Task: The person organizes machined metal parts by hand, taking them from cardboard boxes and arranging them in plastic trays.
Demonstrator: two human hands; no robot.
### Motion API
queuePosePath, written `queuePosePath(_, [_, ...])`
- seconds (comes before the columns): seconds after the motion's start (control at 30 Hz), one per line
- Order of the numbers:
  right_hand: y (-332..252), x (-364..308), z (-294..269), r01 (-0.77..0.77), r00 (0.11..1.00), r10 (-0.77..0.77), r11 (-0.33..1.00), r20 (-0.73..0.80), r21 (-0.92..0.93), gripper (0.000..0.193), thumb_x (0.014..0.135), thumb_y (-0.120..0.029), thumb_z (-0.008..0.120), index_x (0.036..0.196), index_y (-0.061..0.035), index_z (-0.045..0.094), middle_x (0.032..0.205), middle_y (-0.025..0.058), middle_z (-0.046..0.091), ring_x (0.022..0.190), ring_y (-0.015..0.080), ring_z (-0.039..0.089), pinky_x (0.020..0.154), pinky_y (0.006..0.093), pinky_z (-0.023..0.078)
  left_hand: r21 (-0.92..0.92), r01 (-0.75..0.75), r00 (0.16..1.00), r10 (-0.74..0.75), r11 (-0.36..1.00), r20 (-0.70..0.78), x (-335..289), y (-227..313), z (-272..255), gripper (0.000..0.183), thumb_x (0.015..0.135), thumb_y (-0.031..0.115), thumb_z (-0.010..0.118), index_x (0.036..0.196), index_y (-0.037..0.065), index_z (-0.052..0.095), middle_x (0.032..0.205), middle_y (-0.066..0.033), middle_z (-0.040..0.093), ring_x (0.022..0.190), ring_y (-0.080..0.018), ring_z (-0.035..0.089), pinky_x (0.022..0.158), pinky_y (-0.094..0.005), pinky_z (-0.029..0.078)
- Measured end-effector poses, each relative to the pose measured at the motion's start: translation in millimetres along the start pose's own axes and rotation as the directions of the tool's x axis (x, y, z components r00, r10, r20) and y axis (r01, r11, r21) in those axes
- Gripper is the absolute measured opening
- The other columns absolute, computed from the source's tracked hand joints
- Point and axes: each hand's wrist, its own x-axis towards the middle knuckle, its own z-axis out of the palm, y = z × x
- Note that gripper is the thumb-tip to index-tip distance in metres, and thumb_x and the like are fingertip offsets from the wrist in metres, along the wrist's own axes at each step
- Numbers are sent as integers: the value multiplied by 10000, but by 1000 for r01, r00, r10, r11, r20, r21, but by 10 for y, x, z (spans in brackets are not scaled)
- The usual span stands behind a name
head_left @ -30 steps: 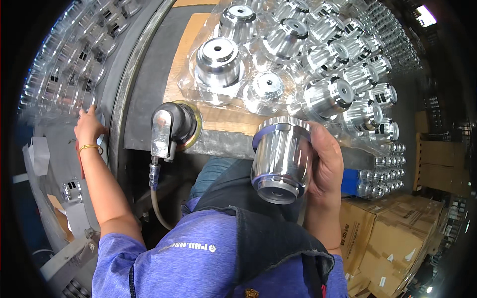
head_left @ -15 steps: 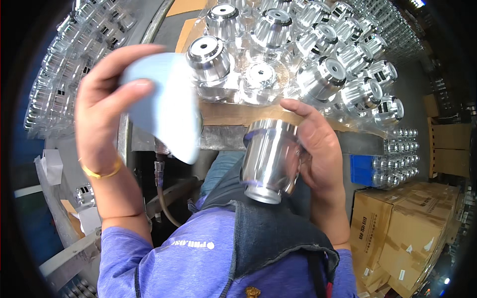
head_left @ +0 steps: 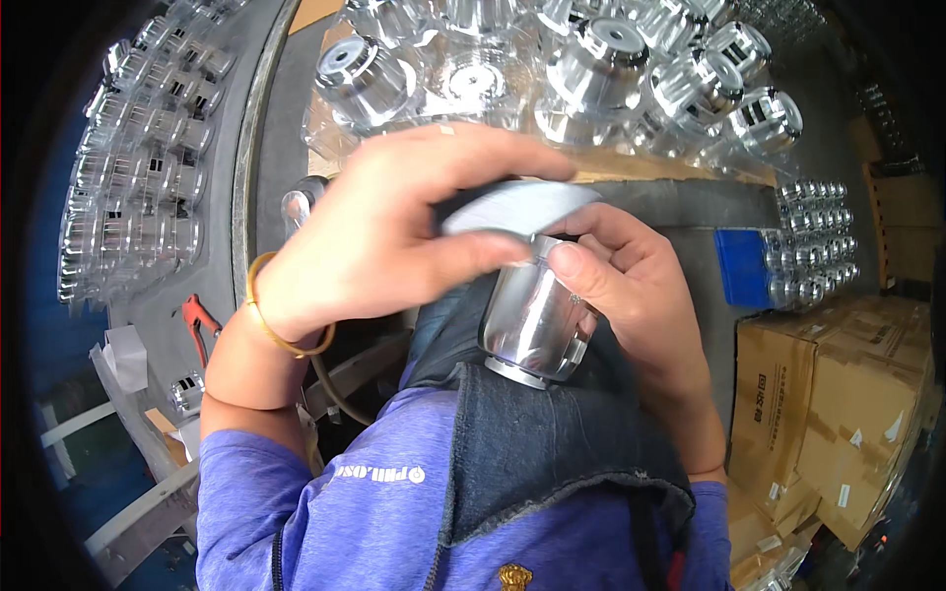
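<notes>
Bench [head_left: 680,205], dull grey, runs crosswise beyond the fingers of both hands. Brown cardboard [head_left: 631,165] covers part of it, and on that, farther from the fingertips, clear plastic trays [head_left: 434,116] carry shiny metal cups [head_left: 603,61], several tilted.

Nearer, just below the left fingers, one metal part [head_left: 532,317] is held over the dark apron [head_left: 552,448], its narrow end toward the body; whether that end rests on the cloth I cannot tell. The right hand [head_left: 645,286] grips its upper side, thumb in front, other fingers behind and partly hidden. The left hand [head_left: 379,227] pinches a blurred grey pad [head_left: 517,209], thumb underneath, curved fingers above, over the part's upper end; contact is unclear.

Well left of the left fingers, close rows of metal pieces [head_left: 158,163] stand on another grey surface, with red-handled pliers [head_left: 200,320] nearer the forearm. Behind the left wrist, part of a power tool [head_left: 299,205] shows.

Right of the right fingers stand a blue box [head_left: 739,268] and further rows of small metal parts [head_left: 813,241]; lower, large brown cartons [head_left: 847,414] bulge toward a dim background.
</notes>
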Motion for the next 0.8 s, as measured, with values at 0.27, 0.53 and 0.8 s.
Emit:
queuePosePath(0.27, [196,-306,-258,-5,988,9,1000,-152,30,279,934,-201,480,1067,14,598,801,43,625,562,41,518,489,176,414,165,-227,974,224,960,37,-269,13,142,272,666,122,711,937,107,701,872,-9,663,778,-160,622,817,-375,465])
queuePosePath(0.53, [348,-85,-406,56,969,-73,995,-236,-80,231,890,-161,554,994,31,627,716,35,617,495,30,496,434,167,386,433,-247,967,251,867,50,-197,-234,504,237,654,93,664,884,138,698,875,10,652,832,-173,619,862,-382,445])
queuePosePath(0.8, [655,476,-622,189,945,-202,979,-257,-76,244,900,-211,566,939,12,658,596,-13,561,455,18,454,406,170,336,489,-112,964,214,865,-159,-198,-546,768,297,616,-54,642,891,54,671,848,-51,631,786,-222,607,712,-322,469])
